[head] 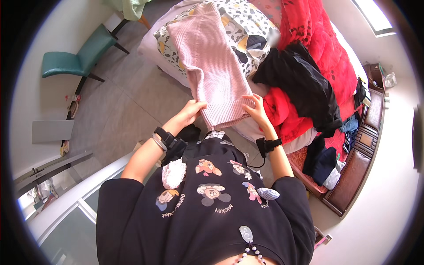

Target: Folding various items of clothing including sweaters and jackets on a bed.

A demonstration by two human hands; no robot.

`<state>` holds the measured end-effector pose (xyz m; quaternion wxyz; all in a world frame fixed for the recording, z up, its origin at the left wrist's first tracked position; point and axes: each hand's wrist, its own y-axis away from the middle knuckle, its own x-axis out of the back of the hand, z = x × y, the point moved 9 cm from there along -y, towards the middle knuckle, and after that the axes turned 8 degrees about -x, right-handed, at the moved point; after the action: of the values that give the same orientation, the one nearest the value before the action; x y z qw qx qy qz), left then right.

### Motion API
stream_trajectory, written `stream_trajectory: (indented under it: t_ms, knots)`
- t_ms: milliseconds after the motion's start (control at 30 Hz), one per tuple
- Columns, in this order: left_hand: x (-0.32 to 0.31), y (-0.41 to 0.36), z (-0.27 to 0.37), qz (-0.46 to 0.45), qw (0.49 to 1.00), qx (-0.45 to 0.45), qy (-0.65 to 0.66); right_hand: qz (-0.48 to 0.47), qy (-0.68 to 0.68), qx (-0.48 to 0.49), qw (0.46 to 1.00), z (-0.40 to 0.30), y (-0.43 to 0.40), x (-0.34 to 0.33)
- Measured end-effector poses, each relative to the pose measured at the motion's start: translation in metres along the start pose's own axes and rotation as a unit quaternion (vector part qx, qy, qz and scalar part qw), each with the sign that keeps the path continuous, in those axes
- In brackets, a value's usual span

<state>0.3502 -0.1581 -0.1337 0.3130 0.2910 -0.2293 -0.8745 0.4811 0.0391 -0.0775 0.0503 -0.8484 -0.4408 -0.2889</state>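
A pink knitted sweater point(218, 73), folded lengthwise, stretches from my hands over a patterned quilt point(245, 20) on the bed. Its ribbed hem faces me. My left hand point(193, 111) grips the hem's left corner, thumb on top. At the right edge of the hem, my right hand point(255, 107) holds the knit between thumb and fingers. Black clothing point(298, 82) and a red fabric piece point(285, 116) lie right of the sweater.
A red blanket point(331, 56) covers the bed's far right. Small clothes point(323, 165) lie near the brown headboard point(356, 172). A teal chair point(82, 59) stands by the left wall. A white-framed glass panel point(79, 202) is at lower left.
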Motion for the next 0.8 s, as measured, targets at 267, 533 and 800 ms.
stream_trajectory:
  t_ms: [267,533,800]
  knots:
    - [-0.021,0.017,0.021,0.019,0.998,-0.062,-0.026,-0.120,-0.231,-0.152,0.953,0.022,0.004,-0.011]
    - [-0.026,0.013,0.019,0.018,0.998,0.000,0.067,0.001,-0.384,-0.149,0.911,0.006,0.010,0.000]
    - [-0.018,0.022,0.039,0.063,0.966,-0.180,-0.176,0.061,-0.489,-0.180,0.852,0.030,0.011,0.017]
